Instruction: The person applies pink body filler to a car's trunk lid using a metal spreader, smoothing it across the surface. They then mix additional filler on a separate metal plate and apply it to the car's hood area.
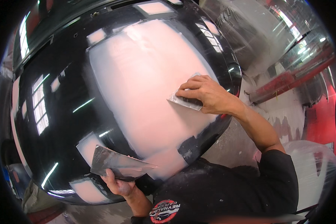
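A glossy black car panel (pixel 63 123), curved like a hood, bears a large patch of pale pink body filler (pixel 149 82). My right hand (pixel 209 95) is closed around a putty spreader (pixel 186 102) with a thin silvery edge, held against the right part of the patch. Part of the spreader is hidden under my fingers. Low at the near edge, my left hand (pixel 119 184) grips a flat grey plate (pixel 119 162) from beneath, thumb on its near side. Pinkish filler is smeared along the plate's right end.
Smaller filler patches dot the panel, one at the near left (pixel 89 191) and one at the far edge (pixel 155 8). A red beam (pixel 291 80) runs along the right. Plastic sheeting (pixel 246 30) hangs at the far right, and a plastic-covered white chair (pixel 313 168) stands near right.
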`<state>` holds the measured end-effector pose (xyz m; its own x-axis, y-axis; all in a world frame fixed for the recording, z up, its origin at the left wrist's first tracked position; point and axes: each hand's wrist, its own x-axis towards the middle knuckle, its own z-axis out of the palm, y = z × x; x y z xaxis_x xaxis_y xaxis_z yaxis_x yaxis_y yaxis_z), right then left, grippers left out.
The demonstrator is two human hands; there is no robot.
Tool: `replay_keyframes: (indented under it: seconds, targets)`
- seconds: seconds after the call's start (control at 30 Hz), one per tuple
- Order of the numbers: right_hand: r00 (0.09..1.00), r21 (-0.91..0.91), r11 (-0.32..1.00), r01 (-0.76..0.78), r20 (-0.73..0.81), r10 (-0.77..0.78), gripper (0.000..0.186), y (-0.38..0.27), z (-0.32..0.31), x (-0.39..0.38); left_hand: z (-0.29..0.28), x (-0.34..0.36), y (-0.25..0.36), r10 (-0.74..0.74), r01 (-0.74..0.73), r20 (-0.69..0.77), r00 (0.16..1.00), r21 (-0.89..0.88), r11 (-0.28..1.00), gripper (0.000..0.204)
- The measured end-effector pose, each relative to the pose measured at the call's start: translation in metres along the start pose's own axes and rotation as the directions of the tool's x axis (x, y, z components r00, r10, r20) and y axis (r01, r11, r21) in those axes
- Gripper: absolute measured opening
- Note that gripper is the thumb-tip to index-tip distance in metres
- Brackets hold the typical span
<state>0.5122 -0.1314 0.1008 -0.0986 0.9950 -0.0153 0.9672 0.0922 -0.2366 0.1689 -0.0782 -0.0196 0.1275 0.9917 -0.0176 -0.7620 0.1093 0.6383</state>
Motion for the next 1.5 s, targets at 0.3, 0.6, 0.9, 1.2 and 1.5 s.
replay_keyframes:
  seconds: [0.3, 0.6, 0.9, 1.2, 1.5]
  targets:
    - [0.941, -0.051, 0.993, 0.108, -0.318, -0.119, 0.061, 0.052, -0.064, 0.083, 0.006, 0.002, -0.006, 0.061, -0.066, 0.053, 0.997, 0.085, 0.994, 0.044]
    - [0.967, -0.218, 0.971, 0.097, -0.209, -0.144, 0.060, 0.091, -0.051, 0.258, -0.003, 0.000, -0.014, 0.099, -0.099, 0.010, 0.995, 0.061, 0.993, 0.043]
    - [0.997, -0.138, 0.989, 0.050, 0.058, -0.042, 0.061, 0.077, -0.057, 0.223, 0.001, -0.002, -0.003, 0.054, -0.046, 0.137, 0.989, -0.062, 0.997, 0.047]
    - [0.992, -0.111, 0.987, 0.115, -0.035, -0.120, 0.045, 0.026, -0.008, 0.027, 0.016, 0.005, -0.002, 0.059, -0.062, 0.062, 0.996, 0.044, 0.997, 0.045]
    - [0.997, 0.031, 0.999, 0.039, 0.072, -0.041, 0.049, 0.008, -0.043, -0.051, 0.028, -0.014, 0.006, 0.012, -0.013, 0.161, 0.987, 0.008, 1.000, 0.043]
